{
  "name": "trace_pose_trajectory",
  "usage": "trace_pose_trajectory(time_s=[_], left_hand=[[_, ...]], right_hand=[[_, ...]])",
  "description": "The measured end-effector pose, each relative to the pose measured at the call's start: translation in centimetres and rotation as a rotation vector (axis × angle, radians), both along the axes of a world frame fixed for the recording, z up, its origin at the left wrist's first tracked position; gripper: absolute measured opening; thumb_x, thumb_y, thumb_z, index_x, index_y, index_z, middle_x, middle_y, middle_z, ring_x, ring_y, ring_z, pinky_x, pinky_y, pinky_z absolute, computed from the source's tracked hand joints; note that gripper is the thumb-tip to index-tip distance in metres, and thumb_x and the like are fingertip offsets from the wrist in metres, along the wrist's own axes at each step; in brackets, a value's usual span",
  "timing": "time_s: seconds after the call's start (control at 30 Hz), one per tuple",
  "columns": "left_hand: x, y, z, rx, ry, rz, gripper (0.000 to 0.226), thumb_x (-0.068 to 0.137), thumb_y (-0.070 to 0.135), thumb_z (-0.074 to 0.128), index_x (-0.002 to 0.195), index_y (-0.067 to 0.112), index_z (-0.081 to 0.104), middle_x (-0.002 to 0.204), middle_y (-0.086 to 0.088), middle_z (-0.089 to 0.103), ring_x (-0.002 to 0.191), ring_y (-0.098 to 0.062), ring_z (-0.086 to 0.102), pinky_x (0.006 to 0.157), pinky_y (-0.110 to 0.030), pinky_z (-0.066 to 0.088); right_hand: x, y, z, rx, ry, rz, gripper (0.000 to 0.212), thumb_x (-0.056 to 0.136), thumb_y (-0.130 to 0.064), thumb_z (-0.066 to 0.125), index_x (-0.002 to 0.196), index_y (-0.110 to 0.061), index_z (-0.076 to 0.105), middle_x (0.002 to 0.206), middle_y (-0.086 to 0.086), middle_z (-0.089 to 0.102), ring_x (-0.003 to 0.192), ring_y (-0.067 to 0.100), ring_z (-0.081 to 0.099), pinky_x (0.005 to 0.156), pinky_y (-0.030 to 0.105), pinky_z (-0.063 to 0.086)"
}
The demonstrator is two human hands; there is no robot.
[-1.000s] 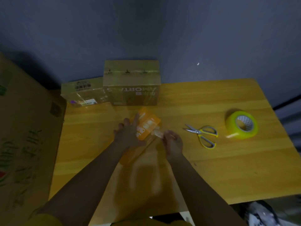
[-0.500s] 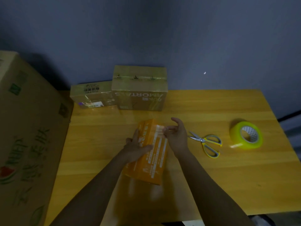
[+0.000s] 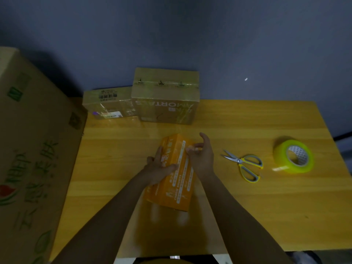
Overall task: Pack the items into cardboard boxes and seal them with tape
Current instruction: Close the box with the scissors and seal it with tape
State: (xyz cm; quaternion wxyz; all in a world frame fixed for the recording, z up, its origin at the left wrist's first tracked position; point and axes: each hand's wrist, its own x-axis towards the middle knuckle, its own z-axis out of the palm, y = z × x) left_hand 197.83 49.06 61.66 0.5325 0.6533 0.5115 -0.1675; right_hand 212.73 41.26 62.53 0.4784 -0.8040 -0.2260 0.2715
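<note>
**On the wooden table: two hands on an orange box**

At the middle of the table (image 3: 247, 216), an orange box (image 3: 177, 183) lying on its side. Left hand (image 3: 158, 166) laid on its top, fingers straight. Right hand (image 3: 200, 157) at its far right edge, fingertips pinching something small, unclear what. To the right, scissors (image 3: 245, 164), then a yellow tape roll (image 3: 293, 156). At the far edge, two taped cardboard boxes (image 3: 165, 96). At left, a large carton (image 3: 34, 149).

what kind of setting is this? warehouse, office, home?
Likely a small home or improvised packing station, not a warehouse. A single wooden table against a bare wall holds a tape roll, scissors and two sealed cardboard boxes; a large printed carton stands at its left.
</note>
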Motion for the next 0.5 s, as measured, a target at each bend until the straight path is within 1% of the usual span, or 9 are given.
trace_pose_trajectory(time_s=[0.1, 0.13, 0.17, 0.23, 0.37, 0.43, 0.5], left_hand=[[0.2, 0.0, 0.0, -0.003, 0.002, -0.007, 0.108, 0.074, 0.072, 0.059, 0.144, 0.047, -0.02, 0.151, -0.007, 0.012, 0.131, -0.036, 0.037, 0.102, -0.045, 0.041], [0.2, -0.1, 0.0, -0.006, 0.001, -0.009, 0.108, 0.074, 0.072, 0.059, 0.144, 0.047, -0.02, 0.151, -0.007, 0.012, 0.131, -0.036, 0.037, 0.102, -0.045, 0.04], [0.3, -0.1, 0.1, -0.008, 0.003, -0.012, 0.109, 0.074, 0.072, 0.059, 0.144, 0.047, -0.021, 0.151, -0.007, 0.011, 0.131, -0.037, 0.036, 0.102, -0.045, 0.04], [0.3, -0.1, 0.2, -0.011, 0.009, -0.015, 0.109, 0.074, 0.072, 0.058, 0.143, 0.047, -0.022, 0.152, -0.007, 0.01, 0.132, -0.038, 0.036, 0.104, -0.047, 0.04], [0.5, -0.2, 0.2, -0.005, 0.018, -0.023, 0.111, 0.073, 0.074, 0.058, 0.142, 0.048, -0.024, 0.151, -0.007, 0.009, 0.131, -0.038, 0.035, 0.105, -0.049, 0.039], [0.5, -0.4, 0.1, -0.004, 0.022, -0.02, 0.111, 0.074, 0.073, 0.058, 0.142, 0.047, -0.025, 0.151, -0.008, 0.009, 0.132, -0.038, 0.035, 0.106, -0.051, 0.038], [0.5, -0.6, 0.1, -0.016, 0.018, 0.001, 0.11, 0.075, 0.072, 0.058, 0.142, 0.046, -0.026, 0.151, -0.009, 0.008, 0.132, -0.038, 0.034, 0.107, -0.051, 0.037]], right_hand=[[0.2, 0.2, 0.4, -0.091, -0.154, 0.086, 0.06, 0.089, -0.008, 0.06, 0.143, -0.017, 0.038, 0.112, 0.009, 0.051, 0.09, 0.017, 0.055, 0.073, 0.028, 0.045], [0.2, 0.3, 0.6, -0.111, -0.196, 0.119, 0.058, 0.09, -0.008, 0.058, 0.144, -0.016, 0.037, 0.113, 0.009, 0.05, 0.088, 0.015, 0.052, 0.073, 0.028, 0.043], [0.3, 0.4, 0.8, -0.134, -0.21, 0.139, 0.058, 0.091, -0.009, 0.056, 0.145, -0.016, 0.036, 0.115, 0.01, 0.049, 0.087, 0.014, 0.05, 0.073, 0.029, 0.044], [0.5, 0.5, 1.2, -0.194, -0.195, 0.141, 0.059, 0.091, -0.012, 0.055, 0.146, -0.019, 0.034, 0.119, 0.01, 0.048, 0.09, 0.016, 0.052, 0.075, 0.035, 0.049], [0.7, 0.7, 1.8, -0.314, -0.21, 0.187, 0.061, 0.091, -0.02, 0.057, 0.146, -0.024, 0.03, 0.131, 0.01, 0.044, 0.099, 0.027, 0.058, 0.076, 0.038, 0.05], [0.9, 0.6, 2.0, -0.427, -0.256, 0.241, 0.063, 0.091, -0.028, 0.058, 0.146, -0.025, 0.027, 0.135, 0.01, 0.04, 0.104, 0.031, 0.057, 0.076, 0.039, 0.048], [1.4, -0.1, 2.0, -0.544, -0.364, 0.256, 0.065, 0.091, -0.037, 0.058, 0.146, -0.021, 0.028, 0.136, 0.011, 0.038, 0.113, 0.033, 0.052, 0.079, 0.039, 0.045]])
